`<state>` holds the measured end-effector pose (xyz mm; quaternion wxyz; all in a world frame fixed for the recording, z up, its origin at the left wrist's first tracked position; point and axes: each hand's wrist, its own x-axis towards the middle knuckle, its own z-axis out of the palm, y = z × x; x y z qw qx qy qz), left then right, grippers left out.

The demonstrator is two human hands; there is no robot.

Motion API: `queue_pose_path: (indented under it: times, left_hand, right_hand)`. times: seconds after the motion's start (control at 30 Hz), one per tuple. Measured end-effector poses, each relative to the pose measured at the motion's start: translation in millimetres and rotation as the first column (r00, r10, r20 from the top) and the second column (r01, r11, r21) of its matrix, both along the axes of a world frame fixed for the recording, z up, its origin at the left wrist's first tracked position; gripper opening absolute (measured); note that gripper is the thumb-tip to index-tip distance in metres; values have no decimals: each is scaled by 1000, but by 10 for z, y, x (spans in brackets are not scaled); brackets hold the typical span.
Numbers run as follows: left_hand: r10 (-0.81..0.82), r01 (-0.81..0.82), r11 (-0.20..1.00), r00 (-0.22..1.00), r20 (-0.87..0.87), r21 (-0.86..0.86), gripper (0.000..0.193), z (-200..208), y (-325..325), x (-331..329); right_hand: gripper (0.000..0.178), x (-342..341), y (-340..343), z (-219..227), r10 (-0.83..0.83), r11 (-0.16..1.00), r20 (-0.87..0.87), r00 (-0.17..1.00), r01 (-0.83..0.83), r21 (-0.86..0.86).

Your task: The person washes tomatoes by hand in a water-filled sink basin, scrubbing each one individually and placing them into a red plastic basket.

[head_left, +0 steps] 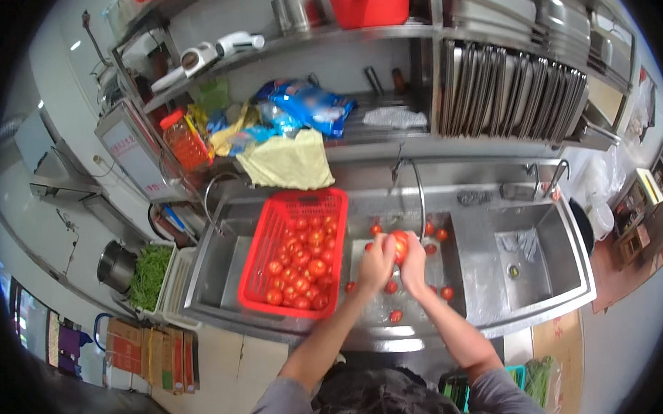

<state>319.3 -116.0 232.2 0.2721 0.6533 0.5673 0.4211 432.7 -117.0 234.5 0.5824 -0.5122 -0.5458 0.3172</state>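
Observation:
Over the middle sink basin (454, 305), my left hand (378, 261) and my right hand (414, 265) are closed together around a red tomato (400, 247). Its top shows between my fingers, under the curved faucet (421, 196). Several loose tomatoes (396, 315) lie in the basin below and around my hands; water there is hard to make out. To the left, a red plastic basket (250, 273) full of tomatoes rests across the sink, partly over the left basin (227, 267).
At the right, another basin (564, 271) holds a greyish cloth (525, 243). A pale yellow cloth (289, 161) hangs off the shelf behind the basket. Upright trays (511, 92) stand on the rack above. A crate of green leaves (153, 270) sits at the left.

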Motion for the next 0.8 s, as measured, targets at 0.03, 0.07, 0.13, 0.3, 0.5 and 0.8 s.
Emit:
queue_pose_path:
  times: [0.03, 0.07, 0.13, 0.3, 0.5, 0.8]
  left_hand:
    - [48, -63, 993, 987, -155, -96, 35, -111, 135, -174]
    - [32, -33, 999, 996, -78, -17, 36, 61, 67, -226]
    - [-114, 114, 981, 993, -8, 157, 37, 123, -194, -288]
    - [45, -32, 955, 998, 37, -296, 39, -586, 79, -901]
    - [63, 81, 910, 942, 329, -408, 39, -702, -29, -1615]
    - [142, -80, 926, 979, 145, -368, 47, -1490, 116, -2639]
  right_hand:
    - [48, -5, 106, -167, 177, 880, -94, 980, -200, -431]
    - [50, -154, -22, -90, 97, 978, -95, 991, -113, -176]
    - [49, -359, -244, -206, 16, 991, -156, 988, 5, 133]
    - [50, -749, 58, -623, 210, 927, 159, 965, -144, -347]
    - [50, -1349, 42, -629, 320, 759, -38, 947, -280, -588]
    - [49, -2173, 215, -1381, 450, 757, 135, 883, -296, -583]
